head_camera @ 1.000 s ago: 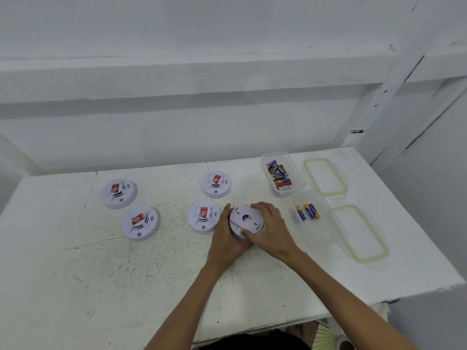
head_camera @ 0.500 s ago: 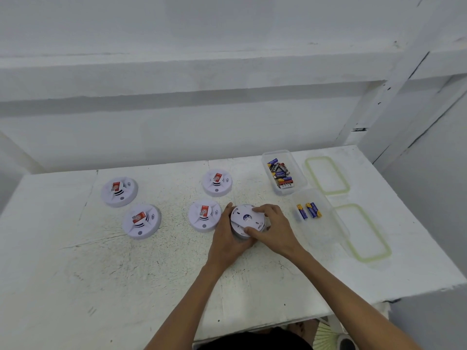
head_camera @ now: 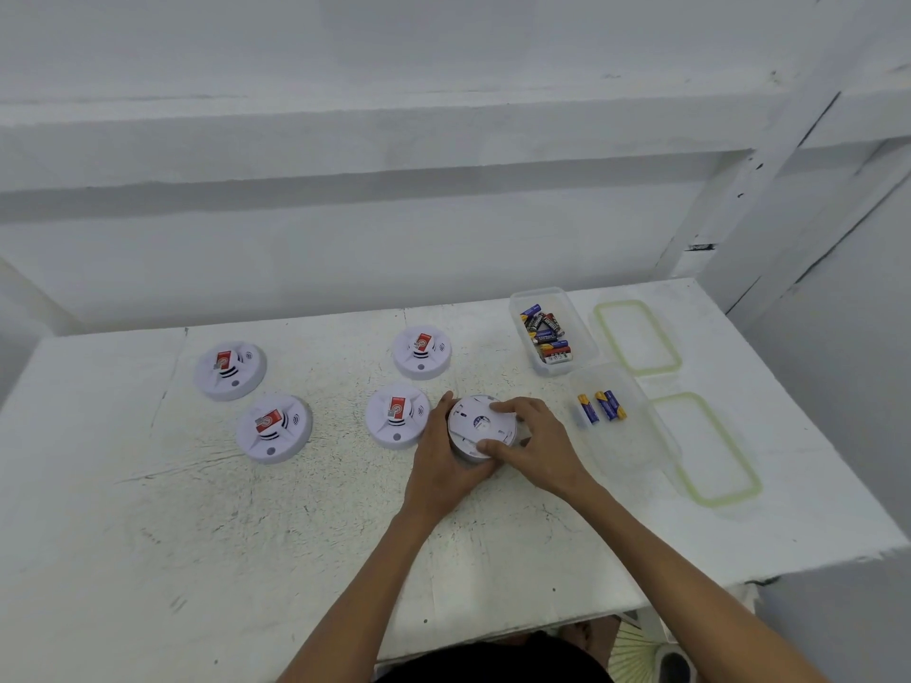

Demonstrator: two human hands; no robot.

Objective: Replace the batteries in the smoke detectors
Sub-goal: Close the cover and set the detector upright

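A round white smoke detector (head_camera: 479,426) lies back side up near the middle of the white table (head_camera: 296,525). My left hand (head_camera: 446,460) grips its left and near rim. My right hand (head_camera: 540,443) curls over its right side, thumb on the near edge and fingers on the far edge. Several other detectors with red labels lie face up: one (head_camera: 397,416) just left of my hands, one (head_camera: 422,352) behind it, and two at far left (head_camera: 273,428) (head_camera: 230,369). A clear box of mixed batteries (head_camera: 547,332) stands at the back right. A second clear box (head_camera: 616,416) holds a few blue-and-yellow batteries (head_camera: 601,407).
Two clear lids with green seals lie right of the boxes, one at the back (head_camera: 637,336) and one nearer (head_camera: 706,448). A white wall runs along the table's far side. The table's right edge (head_camera: 838,465) and near edge drop off.
My right hand's fingers have shifted round the detector's rim, and the detector has turned slightly between both hands. The other detectors and the boxes have stayed in place.
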